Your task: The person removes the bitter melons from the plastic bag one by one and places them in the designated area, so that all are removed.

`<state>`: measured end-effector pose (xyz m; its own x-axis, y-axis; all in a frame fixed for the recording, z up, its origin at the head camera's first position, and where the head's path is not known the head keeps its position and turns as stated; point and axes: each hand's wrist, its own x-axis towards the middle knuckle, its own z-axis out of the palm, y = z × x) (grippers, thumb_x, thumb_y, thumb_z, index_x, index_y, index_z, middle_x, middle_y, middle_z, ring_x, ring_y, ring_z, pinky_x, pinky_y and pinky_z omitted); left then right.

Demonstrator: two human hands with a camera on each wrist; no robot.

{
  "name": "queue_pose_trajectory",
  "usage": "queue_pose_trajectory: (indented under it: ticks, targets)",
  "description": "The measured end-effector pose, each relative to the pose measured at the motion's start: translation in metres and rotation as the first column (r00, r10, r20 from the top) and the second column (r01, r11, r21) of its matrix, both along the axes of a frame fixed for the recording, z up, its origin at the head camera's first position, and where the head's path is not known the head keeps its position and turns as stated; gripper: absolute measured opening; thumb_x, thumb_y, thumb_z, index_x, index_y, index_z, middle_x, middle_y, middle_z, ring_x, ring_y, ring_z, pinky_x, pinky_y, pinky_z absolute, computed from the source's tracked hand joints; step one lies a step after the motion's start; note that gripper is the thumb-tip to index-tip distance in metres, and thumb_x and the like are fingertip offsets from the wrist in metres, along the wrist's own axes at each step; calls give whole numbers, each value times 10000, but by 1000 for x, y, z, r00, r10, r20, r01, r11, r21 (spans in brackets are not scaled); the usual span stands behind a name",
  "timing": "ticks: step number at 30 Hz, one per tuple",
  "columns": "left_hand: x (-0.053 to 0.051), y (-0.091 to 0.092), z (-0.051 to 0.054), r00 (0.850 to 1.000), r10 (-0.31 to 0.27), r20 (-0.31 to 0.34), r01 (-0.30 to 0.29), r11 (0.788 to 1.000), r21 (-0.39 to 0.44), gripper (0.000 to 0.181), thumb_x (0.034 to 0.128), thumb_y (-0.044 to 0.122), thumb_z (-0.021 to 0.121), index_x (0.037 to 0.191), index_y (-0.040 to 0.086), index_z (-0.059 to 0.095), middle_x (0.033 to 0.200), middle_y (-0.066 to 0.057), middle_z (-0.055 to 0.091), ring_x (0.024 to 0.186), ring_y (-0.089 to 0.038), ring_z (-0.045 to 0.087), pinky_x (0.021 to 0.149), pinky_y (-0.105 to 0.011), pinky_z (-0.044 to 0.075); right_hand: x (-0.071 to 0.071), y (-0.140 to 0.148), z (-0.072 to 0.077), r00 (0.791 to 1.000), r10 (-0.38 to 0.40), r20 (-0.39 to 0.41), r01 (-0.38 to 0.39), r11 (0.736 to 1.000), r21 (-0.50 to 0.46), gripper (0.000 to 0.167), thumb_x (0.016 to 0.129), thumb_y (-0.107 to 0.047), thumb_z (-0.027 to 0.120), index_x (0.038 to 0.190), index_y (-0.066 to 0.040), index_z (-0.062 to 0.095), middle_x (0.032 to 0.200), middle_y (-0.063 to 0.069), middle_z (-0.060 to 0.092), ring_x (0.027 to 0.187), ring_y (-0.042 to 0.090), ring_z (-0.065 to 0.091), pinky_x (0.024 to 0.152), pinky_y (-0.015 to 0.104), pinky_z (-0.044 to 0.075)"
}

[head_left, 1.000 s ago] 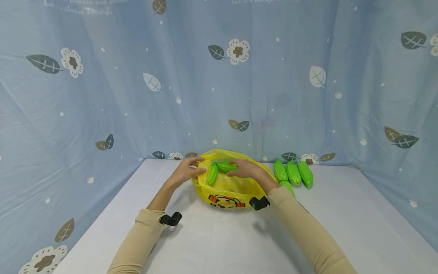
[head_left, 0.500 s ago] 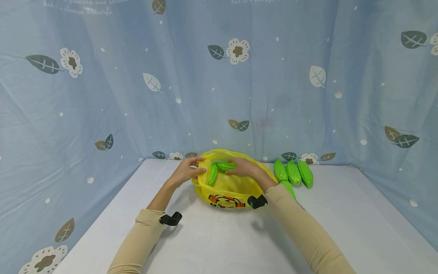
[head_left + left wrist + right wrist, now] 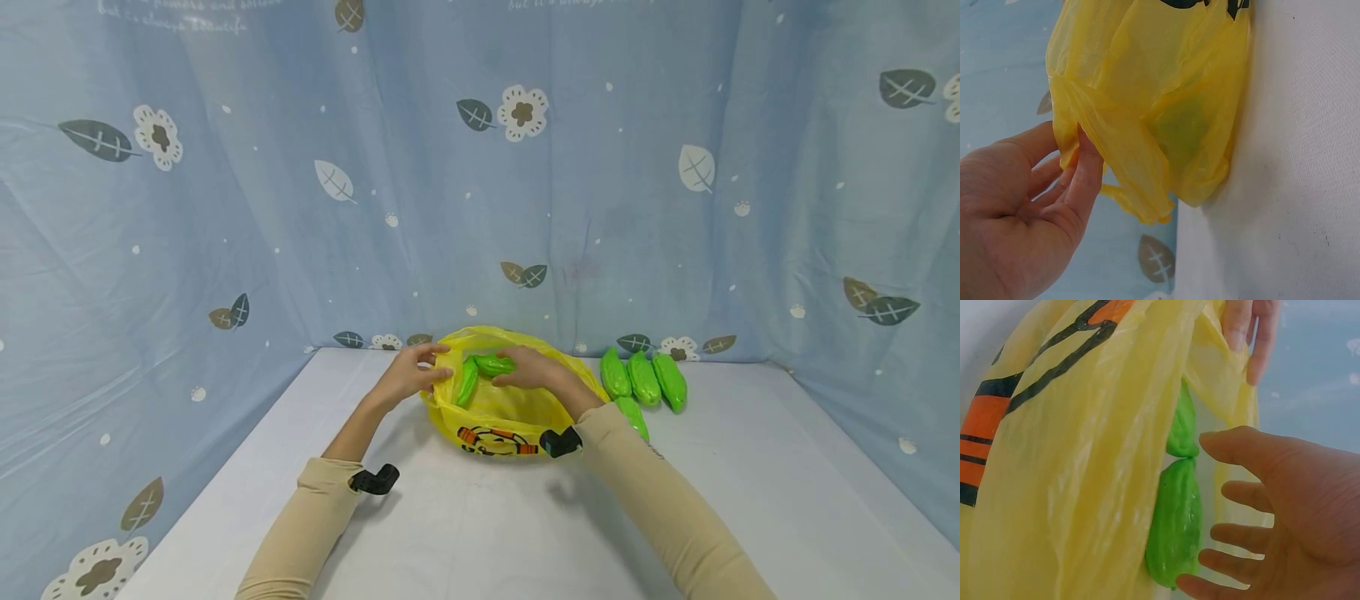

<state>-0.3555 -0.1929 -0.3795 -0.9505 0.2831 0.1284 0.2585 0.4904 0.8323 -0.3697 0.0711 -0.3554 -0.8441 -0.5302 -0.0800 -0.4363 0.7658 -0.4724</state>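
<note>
A yellow plastic bag [image 3: 517,408] with a printed cartoon stands on the white table, its mouth spread wide. My left hand [image 3: 405,375] pinches the bag's left rim between thumb and fingers, as the left wrist view also shows [image 3: 1035,194]. Inside lie two glossy green, ridged, gourd-like pieces, one upright [image 3: 467,382] and one lying across [image 3: 492,365]. Reaching into the mouth, my right hand [image 3: 528,367] is beside the second one. In the right wrist view that hand [image 3: 1279,500] has its fingers apart, with a gap to the green piece [image 3: 1175,525].
Several more green pieces [image 3: 643,378] lie on the table right of the bag, one [image 3: 632,415] partly behind the right forearm. The white table [image 3: 465,525] stretches toward the front. A blue patterned curtain [image 3: 420,208] surrounds its back and sides.
My right hand and forearm have shifted slightly to the left inside the bag's mouth. The left hand keeps its pinch on the rim, and the green pieces stay where they were.
</note>
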Motion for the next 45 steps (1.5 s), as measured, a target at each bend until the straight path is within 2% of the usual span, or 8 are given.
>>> queue_pose_trajectory:
  ticks: [14,23,34,39,45]
  targets:
    - [2,0,0,1000,1,0,-1,1000,6,506,900,292,726,1368,187,567,1188,-160,537,937,-208,679,717,-337,610,-7,-4,-3,1000,-6,12,6,1000,17,639,966,-344,627,1486,-48,407,1526,148,422,1411,344,396,1152,510,365]
    - [2,-1,-1,1000,-15,-7,15,1000,18,500,908,256,718,1373,155,563,1144,-164,552,897,-199,694,699,-348,609,-11,-10,-3,1000,-8,-3,8,997,73,632,966,-349,623,1481,-45,418,1518,142,438,1402,326,414,1155,485,369]
    - [0,-1,-1,1000,-20,-9,20,1000,16,502,911,258,715,1376,149,559,1125,-160,539,842,-177,689,693,-369,607,-12,-13,-4,1000,-18,7,17,997,78,618,964,-306,629,1478,-35,418,1515,150,439,1406,331,406,1168,482,351]
    - [1,-1,0,1000,-28,-5,28,999,22,514,910,255,716,1385,146,551,1126,-167,544,805,-182,685,678,-374,601,-12,-11,-6,1000,-26,-3,26,994,110,630,963,-331,627,1481,-42,415,1516,143,439,1401,323,416,1160,475,364]
    - [1,-1,0,999,-31,-4,31,999,19,522,907,258,720,1388,150,549,1170,-175,535,847,-179,690,678,-359,601,-10,-8,-5,999,-30,-13,31,992,124,623,966,-324,622,1484,-48,414,1514,148,441,1402,337,412,1161,489,357]
